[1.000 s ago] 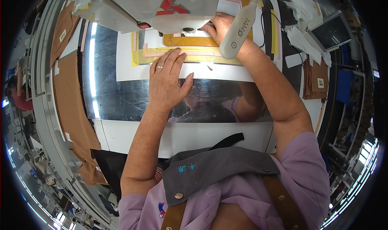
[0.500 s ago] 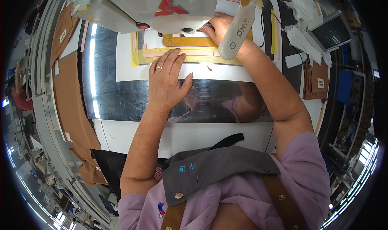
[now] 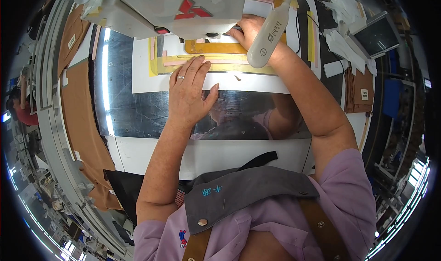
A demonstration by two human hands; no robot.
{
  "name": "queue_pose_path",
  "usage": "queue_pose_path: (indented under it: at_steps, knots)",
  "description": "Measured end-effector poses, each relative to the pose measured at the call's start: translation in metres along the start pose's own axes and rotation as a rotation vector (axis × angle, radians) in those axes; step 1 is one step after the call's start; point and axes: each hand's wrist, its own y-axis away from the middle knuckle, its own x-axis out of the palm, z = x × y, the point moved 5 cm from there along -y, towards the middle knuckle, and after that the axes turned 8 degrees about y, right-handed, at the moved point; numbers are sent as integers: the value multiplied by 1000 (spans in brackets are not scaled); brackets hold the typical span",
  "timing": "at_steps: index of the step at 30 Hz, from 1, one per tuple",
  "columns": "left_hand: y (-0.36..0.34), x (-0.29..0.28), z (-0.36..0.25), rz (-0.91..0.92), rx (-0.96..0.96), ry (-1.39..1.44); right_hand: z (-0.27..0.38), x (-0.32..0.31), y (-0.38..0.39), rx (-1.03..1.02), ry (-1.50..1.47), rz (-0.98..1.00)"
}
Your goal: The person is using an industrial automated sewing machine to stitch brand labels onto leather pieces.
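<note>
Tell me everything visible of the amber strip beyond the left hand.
The amber strip is long, narrow and flat, perhaps stiff plastic, with a rounded near left corner. It lies crosswise, roughly parallel to the yellow tape on its near side. The left hand has fingertips close to its near edge. Its right part passes behind the right hand; whether they touch is unclear. The machine head overhangs its far side.

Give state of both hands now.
Left hand: open, over yellow tape, nothing visibly held.
Right hand: curled beside machine head, partly hidden; grip can't be told.
</note>
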Motion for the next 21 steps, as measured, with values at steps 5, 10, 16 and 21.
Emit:
queue_pose_path:
  at_steps: [5, 10, 16, 21]
  knots:
    - [0, 0, -1, 2, 3, -2, 7, -8, 0, -22, -6, 103]
    - [1, 0, 0, 3, -1, -7, 2, -2, 0, 31, -14, 92]
    - [0, 0, 0, -3, -2, 4, -4, 6, 2, -88, 75, -150]
    - [-1, 0, 0, 0, 3, 3, -4, 4, -1, -75, 79, -88]
